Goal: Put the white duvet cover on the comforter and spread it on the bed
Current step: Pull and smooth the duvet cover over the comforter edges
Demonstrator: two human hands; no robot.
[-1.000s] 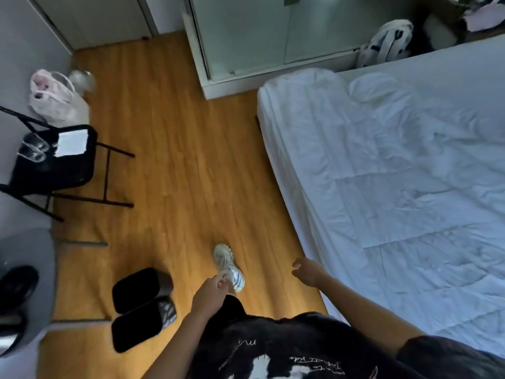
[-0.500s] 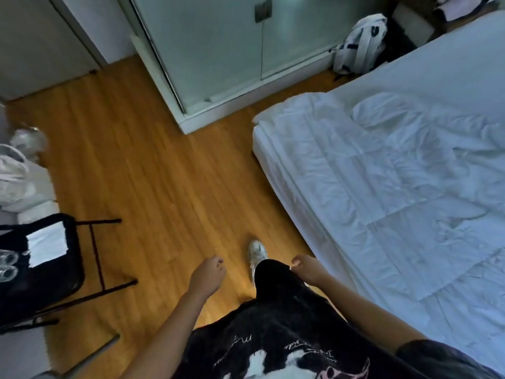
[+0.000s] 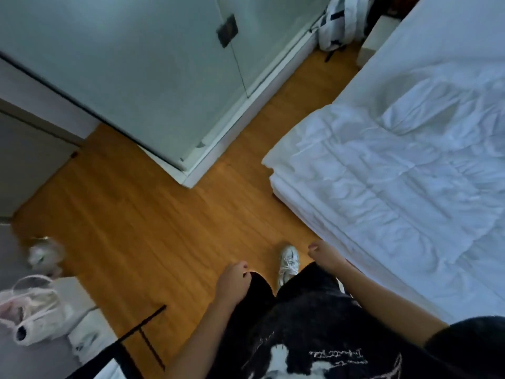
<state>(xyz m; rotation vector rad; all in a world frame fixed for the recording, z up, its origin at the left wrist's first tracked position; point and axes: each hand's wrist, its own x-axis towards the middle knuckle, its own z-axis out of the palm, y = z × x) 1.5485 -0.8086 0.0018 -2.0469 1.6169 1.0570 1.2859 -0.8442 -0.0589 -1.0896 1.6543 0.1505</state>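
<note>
The person stands on the floor [image 3: 153, 214] beside the bed [image 3: 322, 214]; both hands, left hand [image 3: 232, 280] and right hand [image 3: 325, 255], hang loosely curled, holding nothing; the white comforter [image 3: 396, 173] lies rumpled at right. Best to reach for its near corner [image 3: 273, 162], gripping with 2 hands.

Floor [image 3: 169, 228] beneath me: wood planks, warm orange, slight sheen. Duvet cover [image 3: 396, 181] on the bed: white cloth, matt, heavily creased. Wardrobe doors [image 3: 136, 77]: smooth, pale, satin finish. My shoe [image 3: 288, 262]: white mesh fabric, laced.
</note>
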